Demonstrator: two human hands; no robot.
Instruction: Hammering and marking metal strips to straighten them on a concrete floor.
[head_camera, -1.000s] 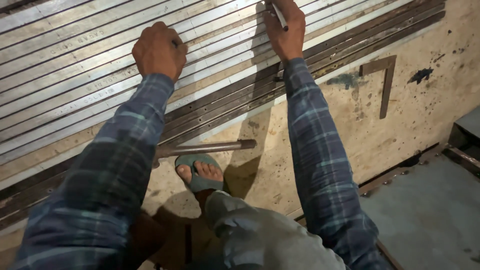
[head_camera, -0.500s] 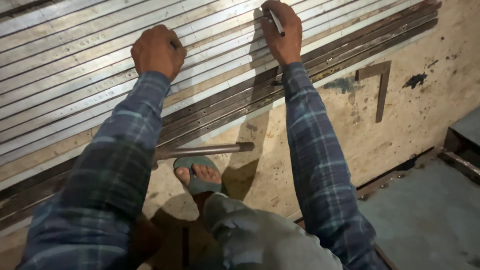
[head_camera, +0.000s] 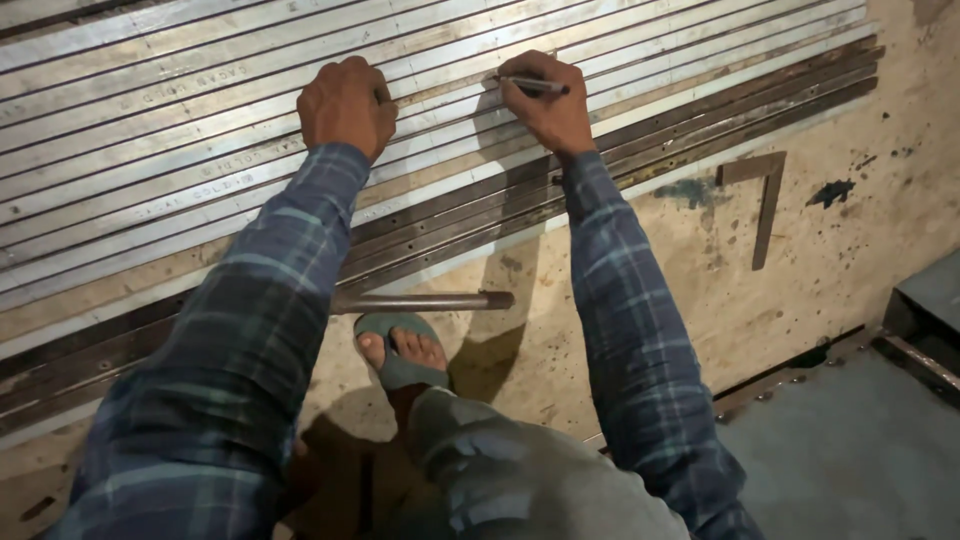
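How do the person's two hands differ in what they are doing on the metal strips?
The left hand is closed into a fist and pressed down on the metal strips, holding nothing visible; the right hand grips a pen. The left hand's knuckles face the camera, while the right hand's fingers curl around the pen, which lies nearly level over a strip. Both rest on the strips and wear plaid sleeves.

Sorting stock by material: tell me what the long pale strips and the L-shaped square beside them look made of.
Long pale strips: apparently aluminium, matte silvery with a dull sheen and straight extruded ribs. L-shaped square: probably steel, dark brown and dull, seemingly rusted. The right hand holds a pen on the strips.
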